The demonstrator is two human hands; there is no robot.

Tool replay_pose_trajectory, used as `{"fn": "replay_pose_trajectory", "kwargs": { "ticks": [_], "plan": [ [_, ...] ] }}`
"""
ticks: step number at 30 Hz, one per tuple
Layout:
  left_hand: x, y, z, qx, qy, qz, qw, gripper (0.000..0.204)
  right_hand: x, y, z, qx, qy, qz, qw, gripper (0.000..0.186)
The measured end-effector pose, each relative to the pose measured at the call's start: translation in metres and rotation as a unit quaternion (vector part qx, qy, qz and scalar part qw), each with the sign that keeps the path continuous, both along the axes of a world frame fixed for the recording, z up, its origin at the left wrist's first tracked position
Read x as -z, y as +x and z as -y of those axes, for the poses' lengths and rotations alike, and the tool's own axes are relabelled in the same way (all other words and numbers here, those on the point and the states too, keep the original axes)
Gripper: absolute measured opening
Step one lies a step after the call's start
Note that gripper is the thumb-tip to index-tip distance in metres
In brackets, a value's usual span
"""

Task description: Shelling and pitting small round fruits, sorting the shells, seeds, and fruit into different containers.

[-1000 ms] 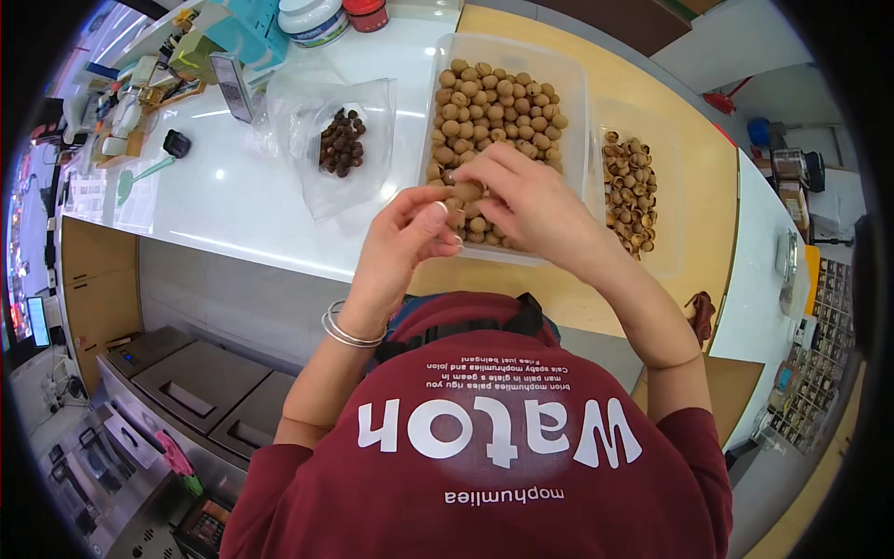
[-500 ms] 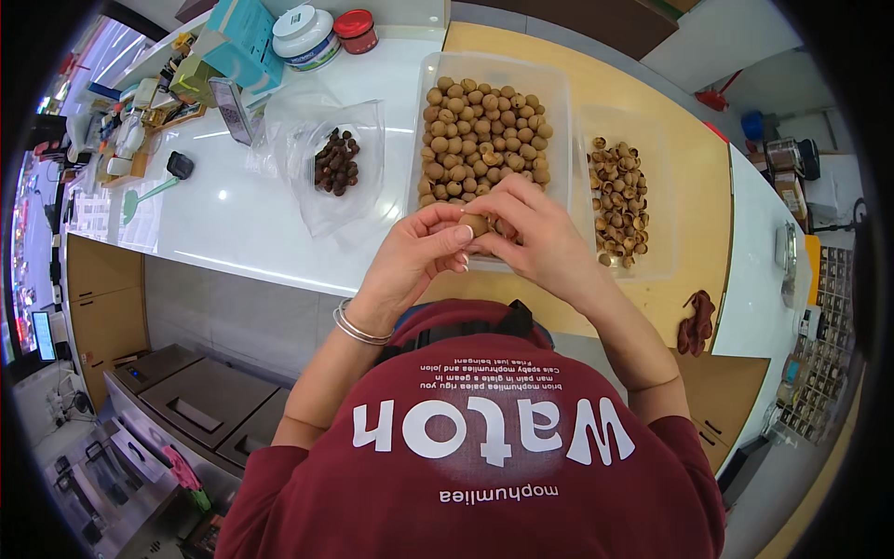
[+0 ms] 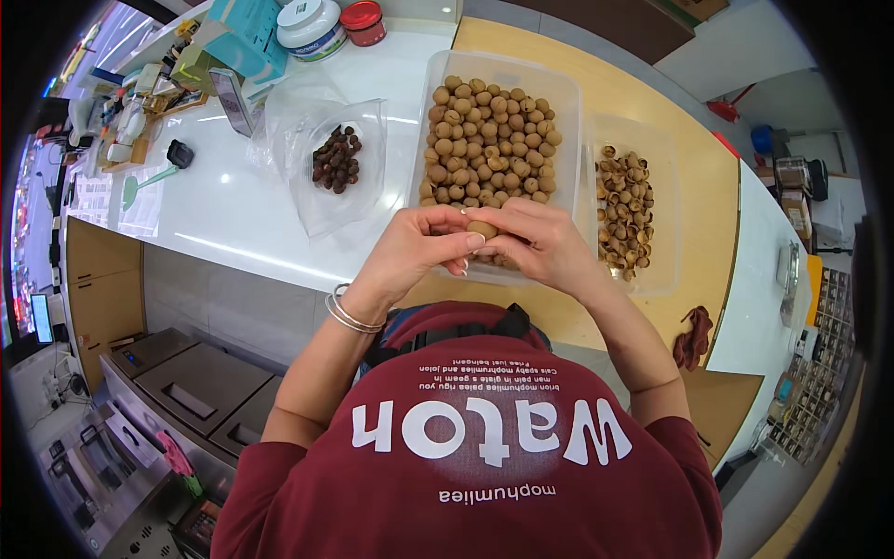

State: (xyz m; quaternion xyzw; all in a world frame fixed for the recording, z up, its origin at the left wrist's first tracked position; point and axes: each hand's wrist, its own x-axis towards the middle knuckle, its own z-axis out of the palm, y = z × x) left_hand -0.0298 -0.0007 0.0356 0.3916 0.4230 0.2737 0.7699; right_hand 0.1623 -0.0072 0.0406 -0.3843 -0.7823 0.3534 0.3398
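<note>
My left hand [image 3: 424, 244] and my right hand [image 3: 535, 238] meet over the near edge of a translucent tub, both closed on one round tan fruit [image 3: 481, 228] with thumbs and fingertips. The tub [image 3: 569, 79] is filled with similar round, tan, shelled fruits [image 3: 489, 130]. To its right, a lower translucent container [image 3: 655, 140] holds split, curved empty shells [image 3: 622, 210]. To the left, a clear plastic bag [image 3: 317, 210] lies open around a small pile of dark brown, wrinkled pieces [image 3: 336, 158].
On the white counter [image 3: 233, 205] stand a propped phone [image 3: 233, 100], blue boxes [image 3: 247, 37], a white jar [image 3: 307, 23], a red tub [image 3: 363, 22] and a green utensil [image 3: 135, 182]. A wooden board [image 3: 698, 214] lies beneath the containers; maroon gloves or cloth [image 3: 692, 337] rest at its front right.
Both hands have moved down toward me, from over the tub's middle to its near edge, and have drawn closer together around the fruit.
</note>
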Motion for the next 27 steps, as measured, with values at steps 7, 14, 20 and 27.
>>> {"fn": "replay_pose_trajectory", "kwargs": {
  "ticks": [7, 14, 20, 27],
  "plan": [
    [0.006, -0.004, -0.018, 0.068, -0.029, 0.027, 0.997, 0.026, 0.000, 0.006, -0.007, 0.000, 0.005, 0.005, 1.000, 0.035],
    [0.003, -0.004, -0.035, 0.166, -0.066, 0.033, 0.983, 0.025, 0.007, 0.011, -0.020, -0.072, -0.089, -0.026, 0.993, 0.031],
    [0.012, -0.005, -0.042, 0.190, -0.097, 0.069, 0.975, 0.020, 0.003, 0.010, -0.023, -0.053, -0.428, -0.154, 0.889, 0.020],
    [0.009, -0.003, -0.054, 0.230, -0.118, 0.081, 0.963, 0.023, 0.009, 0.015, -0.034, -0.117, -0.236, -0.129, 0.956, 0.016]
  ]
}}
